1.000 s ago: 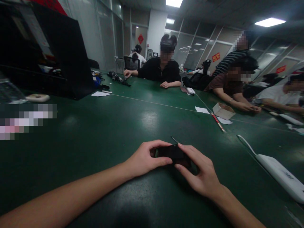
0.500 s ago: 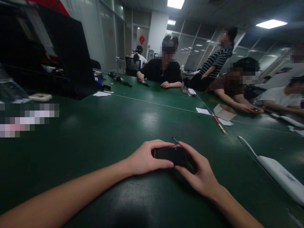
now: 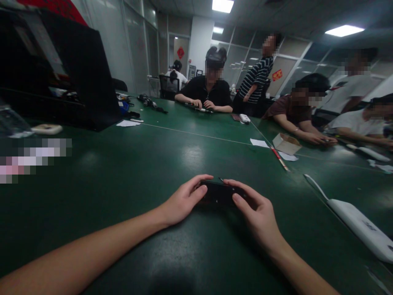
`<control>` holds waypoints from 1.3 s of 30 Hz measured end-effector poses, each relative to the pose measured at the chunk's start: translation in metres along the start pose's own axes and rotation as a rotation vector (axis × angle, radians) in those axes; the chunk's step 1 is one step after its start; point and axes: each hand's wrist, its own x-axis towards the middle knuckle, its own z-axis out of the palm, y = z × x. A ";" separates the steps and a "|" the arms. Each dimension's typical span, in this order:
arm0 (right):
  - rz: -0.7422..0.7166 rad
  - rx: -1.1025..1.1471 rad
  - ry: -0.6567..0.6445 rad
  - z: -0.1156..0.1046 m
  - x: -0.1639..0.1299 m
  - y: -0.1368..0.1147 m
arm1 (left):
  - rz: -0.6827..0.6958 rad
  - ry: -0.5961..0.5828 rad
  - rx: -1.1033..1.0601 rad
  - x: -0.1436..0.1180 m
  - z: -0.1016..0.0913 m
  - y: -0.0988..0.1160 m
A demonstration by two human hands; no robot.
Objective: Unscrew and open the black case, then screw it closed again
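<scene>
A small black device (image 3: 218, 193), flat like a phone, lies low on the green table (image 3: 129, 172) in front of me. My left hand (image 3: 182, 200) grips its left end with thumb and fingers. My right hand (image 3: 256, 211) covers its right end, fingers over the top edge. A thin dark pin-like piece (image 3: 220, 179) sticks out just behind the device. What the underside of the device looks like is hidden.
A white elongated device (image 3: 359, 227) with a cord lies at the right. A small cardboard box (image 3: 286, 144), a red pen (image 3: 279, 159) and paper slips sit farther back. A black open case (image 3: 76, 69) stands at the left. Several other people sit around the table's far side.
Both hands have lowered the black device from a tilted, raised hold to flat on the table and shifted slightly forward. A standing person in a striped shirt has moved left in the background.
</scene>
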 end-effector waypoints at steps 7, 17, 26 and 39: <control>0.162 0.053 -0.101 0.006 -0.001 -0.004 | 0.062 0.085 0.048 0.000 0.000 -0.004; 0.288 0.085 -0.135 0.007 0.000 -0.001 | 0.149 0.117 0.156 0.003 -0.002 -0.003; 0.368 0.160 -0.136 0.011 -0.001 -0.011 | 0.156 0.143 0.185 0.005 0.001 -0.002; 0.316 0.722 -0.063 0.042 -0.010 -0.011 | 0.047 0.003 -0.050 0.010 0.026 -0.017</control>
